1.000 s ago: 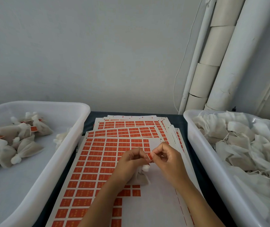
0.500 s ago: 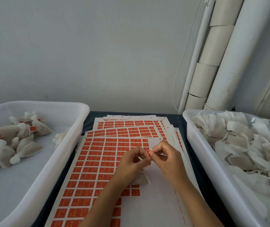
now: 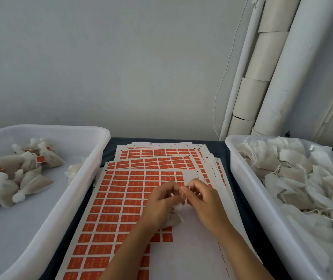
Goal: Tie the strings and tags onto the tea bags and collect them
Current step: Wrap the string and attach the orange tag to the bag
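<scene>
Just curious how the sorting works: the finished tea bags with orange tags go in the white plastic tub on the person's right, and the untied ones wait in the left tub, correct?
Swapped. The head view shows the tied tea bags with orange tags in the left white plastic tub; the loose, untied white paper bags fill the right white plastic tub.

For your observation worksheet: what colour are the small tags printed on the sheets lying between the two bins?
Orange-red tags on white sheets, seen in the head view.
</scene>
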`<action>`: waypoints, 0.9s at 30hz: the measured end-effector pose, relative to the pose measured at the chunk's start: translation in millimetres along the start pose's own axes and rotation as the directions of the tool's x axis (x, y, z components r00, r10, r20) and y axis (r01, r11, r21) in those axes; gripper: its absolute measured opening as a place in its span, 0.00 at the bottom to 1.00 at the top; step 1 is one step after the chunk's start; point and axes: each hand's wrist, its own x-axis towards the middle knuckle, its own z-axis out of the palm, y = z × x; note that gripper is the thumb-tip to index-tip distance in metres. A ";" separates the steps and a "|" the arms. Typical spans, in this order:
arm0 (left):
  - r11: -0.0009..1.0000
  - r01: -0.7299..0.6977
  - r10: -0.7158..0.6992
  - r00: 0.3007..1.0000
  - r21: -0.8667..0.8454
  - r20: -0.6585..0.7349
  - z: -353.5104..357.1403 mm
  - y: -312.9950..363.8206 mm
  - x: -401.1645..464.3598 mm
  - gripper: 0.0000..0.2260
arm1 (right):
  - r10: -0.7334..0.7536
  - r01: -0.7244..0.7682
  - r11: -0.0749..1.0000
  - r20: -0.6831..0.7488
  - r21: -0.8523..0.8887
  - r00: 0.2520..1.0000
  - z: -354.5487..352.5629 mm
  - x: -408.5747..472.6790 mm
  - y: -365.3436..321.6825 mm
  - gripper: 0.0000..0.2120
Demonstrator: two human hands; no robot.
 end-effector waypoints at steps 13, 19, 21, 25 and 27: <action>1.000 -0.003 0.003 0.998 -0.009 -0.063 5.5 -0.2 -2.8 0.12 | -0.025 0.024 1.000 -0.037 -0.019 0.999 4.1 -1.8 -3.4 0.05; 1.000 0.008 -0.008 0.999 0.007 -0.045 6.7 0.0 -2.6 0.11 | -0.012 0.012 0.999 -0.007 -0.036 1.000 4.8 0.4 -3.3 0.08; 1.000 0.027 -0.028 0.999 -0.015 -0.041 6.6 -0.6 -2.2 0.10 | 0.027 -0.027 0.999 -0.026 0.025 0.999 4.3 1.4 -2.3 0.06; 0.997 0.032 -0.034 0.999 -0.066 -0.034 1.8 3.1 -1.2 0.11 | 0.094 -0.118 0.974 0.128 0.194 0.987 -0.8 2.2 -3.0 0.12; 0.993 0.023 -0.030 0.998 -0.117 -0.053 -0.9 5.4 -2.1 0.11 | 0.102 -0.144 0.978 0.258 0.151 0.961 -1.8 0.2 -2.7 0.13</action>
